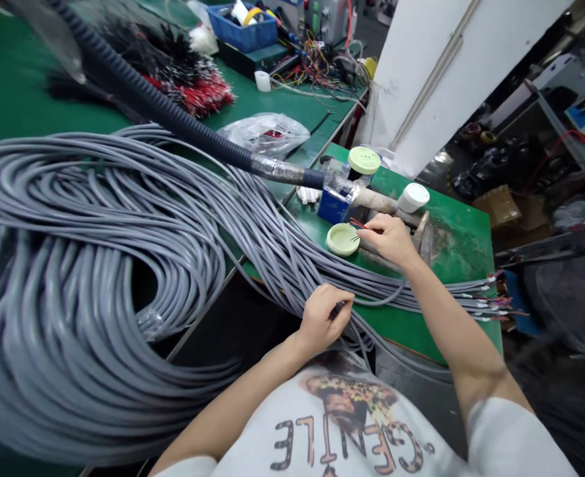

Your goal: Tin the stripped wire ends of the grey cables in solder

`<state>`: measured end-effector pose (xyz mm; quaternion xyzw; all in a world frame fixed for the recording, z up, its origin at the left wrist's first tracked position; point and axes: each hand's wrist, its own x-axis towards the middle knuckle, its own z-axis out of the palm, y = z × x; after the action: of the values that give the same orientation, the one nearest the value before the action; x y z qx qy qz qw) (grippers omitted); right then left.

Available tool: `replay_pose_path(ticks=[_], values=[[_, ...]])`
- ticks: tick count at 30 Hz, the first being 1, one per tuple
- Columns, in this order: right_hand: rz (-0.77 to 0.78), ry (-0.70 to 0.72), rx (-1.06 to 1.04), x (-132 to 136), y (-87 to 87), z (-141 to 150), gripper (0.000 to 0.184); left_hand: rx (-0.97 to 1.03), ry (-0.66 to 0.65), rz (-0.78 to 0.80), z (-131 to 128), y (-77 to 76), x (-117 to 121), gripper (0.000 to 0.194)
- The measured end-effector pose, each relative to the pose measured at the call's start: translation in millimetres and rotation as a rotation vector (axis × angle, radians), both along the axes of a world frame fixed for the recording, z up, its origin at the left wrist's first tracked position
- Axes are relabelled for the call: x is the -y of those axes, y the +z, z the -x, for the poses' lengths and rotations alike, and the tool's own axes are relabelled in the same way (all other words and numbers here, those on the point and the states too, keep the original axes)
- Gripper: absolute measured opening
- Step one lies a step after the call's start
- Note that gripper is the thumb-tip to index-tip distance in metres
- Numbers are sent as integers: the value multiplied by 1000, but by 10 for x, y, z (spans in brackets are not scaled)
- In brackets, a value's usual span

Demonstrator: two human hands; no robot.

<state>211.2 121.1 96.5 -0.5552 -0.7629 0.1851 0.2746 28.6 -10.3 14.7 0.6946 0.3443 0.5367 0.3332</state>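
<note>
My right hand (390, 241) is closed on the end of a grey cable. Thin red and dark wires (356, 224) stick out from its fingertips, and their tips are over a shallow pale green lid (342, 240). Lower and to the left, my left hand (326, 315) is curled shut in front of the cable bundle; whether anything is inside its fingers is hidden. A thick bundle of grey cables (292, 255) runs beneath both hands to the right, where stripped coloured wire ends (501, 305) lie at the table edge.
A large coil of grey cable (73, 265) fills the left. A ribbed dark hose (173, 106) hangs across, its end near a blue box (332, 205). Close by are a green-lidded jar (364, 161) and white cup (413, 197). Behind lie a plastic bag (267, 132) and blue bin (245, 30).
</note>
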Motion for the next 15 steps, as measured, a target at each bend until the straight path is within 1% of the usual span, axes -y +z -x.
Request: replay_pose_path(ticks=[3,6,8,12,15], values=[[17,17,153,-199,-171,98,18,-96,-20,-59,12,-74,-40,15],[36,12,281,-262,-280,146,18,-128,-33,-122,11,-95,-71,16],[22,14,351,-270,-329,159,20,-124,-32,-154,15,-96,-79,17],[-10,31,428,-269,-380,186,22,-123,-36,-177,26,-97,-82,18],[-29,35,419,-246,-311,182,23,-140,-47,-179,32,-97,-84,19]])
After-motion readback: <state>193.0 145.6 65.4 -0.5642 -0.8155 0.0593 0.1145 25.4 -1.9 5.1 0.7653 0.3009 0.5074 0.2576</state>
